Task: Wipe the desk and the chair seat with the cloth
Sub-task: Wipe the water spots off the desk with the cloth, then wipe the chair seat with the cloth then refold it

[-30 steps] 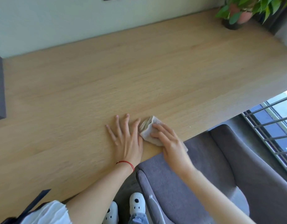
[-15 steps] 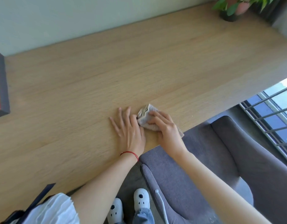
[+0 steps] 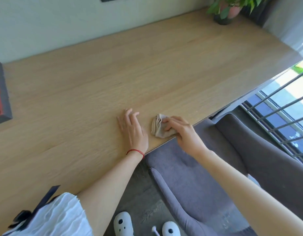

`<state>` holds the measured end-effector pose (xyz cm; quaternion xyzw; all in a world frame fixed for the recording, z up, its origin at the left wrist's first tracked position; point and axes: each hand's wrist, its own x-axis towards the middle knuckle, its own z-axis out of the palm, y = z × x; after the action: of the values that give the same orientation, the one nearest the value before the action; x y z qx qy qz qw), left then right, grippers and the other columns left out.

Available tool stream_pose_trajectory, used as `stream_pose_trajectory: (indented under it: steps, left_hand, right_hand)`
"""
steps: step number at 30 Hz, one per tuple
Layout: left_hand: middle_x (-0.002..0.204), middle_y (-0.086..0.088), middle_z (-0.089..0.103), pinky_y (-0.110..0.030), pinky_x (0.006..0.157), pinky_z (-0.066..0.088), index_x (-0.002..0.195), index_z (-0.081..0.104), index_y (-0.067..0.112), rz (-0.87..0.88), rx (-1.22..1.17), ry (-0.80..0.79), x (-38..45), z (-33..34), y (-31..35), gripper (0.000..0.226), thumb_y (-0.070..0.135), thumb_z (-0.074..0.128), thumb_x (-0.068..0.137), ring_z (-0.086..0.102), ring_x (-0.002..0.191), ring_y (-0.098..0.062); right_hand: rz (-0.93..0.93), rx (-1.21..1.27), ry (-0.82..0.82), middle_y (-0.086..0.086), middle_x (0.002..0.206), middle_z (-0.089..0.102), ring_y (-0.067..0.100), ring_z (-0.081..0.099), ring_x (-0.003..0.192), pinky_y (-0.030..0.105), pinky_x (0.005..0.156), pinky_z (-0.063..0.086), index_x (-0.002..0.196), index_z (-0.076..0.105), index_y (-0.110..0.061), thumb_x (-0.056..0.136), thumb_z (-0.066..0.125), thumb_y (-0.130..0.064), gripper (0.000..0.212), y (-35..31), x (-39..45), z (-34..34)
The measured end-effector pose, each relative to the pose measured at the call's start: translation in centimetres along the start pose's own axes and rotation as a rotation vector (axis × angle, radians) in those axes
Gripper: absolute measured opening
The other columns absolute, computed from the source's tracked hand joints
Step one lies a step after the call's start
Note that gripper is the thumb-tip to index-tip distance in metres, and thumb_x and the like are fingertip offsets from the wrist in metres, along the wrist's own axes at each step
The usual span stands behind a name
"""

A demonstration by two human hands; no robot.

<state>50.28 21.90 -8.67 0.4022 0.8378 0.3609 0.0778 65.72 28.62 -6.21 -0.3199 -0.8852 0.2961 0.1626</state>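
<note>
Hands have parted: left hand [image 3: 132, 132] flat, fingers spread; right hand [image 3: 183, 132] presses folded cloth [image 3: 158, 127] at desk's [image 3: 96, 92] near edge; chair seat [image 3: 186, 169] seemingly unwiped.

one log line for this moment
right hand: fingers on folded beige cloth | left hand: flat on light wooden desk | grey chair: untouched
</note>
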Motion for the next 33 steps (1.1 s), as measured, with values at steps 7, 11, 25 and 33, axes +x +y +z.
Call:
stream_pose_trajectory:
  steps: [7,11,25,33]
  left_hand:
    - [0.133,-0.019,0.046,-0.053,0.116,0.016,0.112,0.054,0.002,-0.027,0.022,0.027,-0.1,0.6,0.1,0.037,-0.001,0.041,0.078,0.044,0.123,-0.038]
    - [0.128,-0.022,0.047,-0.044,0.103,0.036,0.11,0.056,-0.002,0.012,-0.136,0.051,-1.8,-0.4,0.7,0.038,-0.012,0.04,0.077,0.047,0.119,-0.035]
    - [0.128,-0.009,0.052,-0.044,0.101,0.034,0.108,0.062,0.016,0.043,0.389,-0.359,-17.5,11.2,-2.8,0.03,0.01,0.053,0.08,0.042,0.125,-0.03]
    - [0.137,-0.015,0.042,-0.048,0.086,0.044,0.101,0.06,0.009,-0.297,0.291,-0.113,-19.4,16.9,-6.4,0.026,0.002,0.057,0.075,0.043,0.113,-0.041]
  right_hand:
    - [-0.076,-0.02,0.086,0.011,0.122,0.064,0.029,0.05,0.116,0.033,0.093,0.044,0.093,0.062,0.0,0.064,0.039,0.023,0.043,-0.5,0.2,2.2]
    - [-0.152,0.017,0.004,0.006,0.118,0.066,0.027,0.054,0.113,0.028,0.093,0.045,0.093,0.064,-0.003,0.059,0.037,0.026,0.052,2.4,-2.0,-1.5]
    - [0.51,1.234,0.264,0.003,0.093,0.063,0.016,0.061,0.085,0.032,0.073,0.054,0.103,0.062,-0.018,0.089,0.05,0.002,0.026,12.9,-7.5,-1.6]
    - [0.925,0.916,0.38,0.0,0.073,0.061,0.01,0.058,0.063,0.023,0.059,0.052,0.093,0.067,-0.014,0.083,0.054,0.004,0.025,23.4,-12.6,6.0]
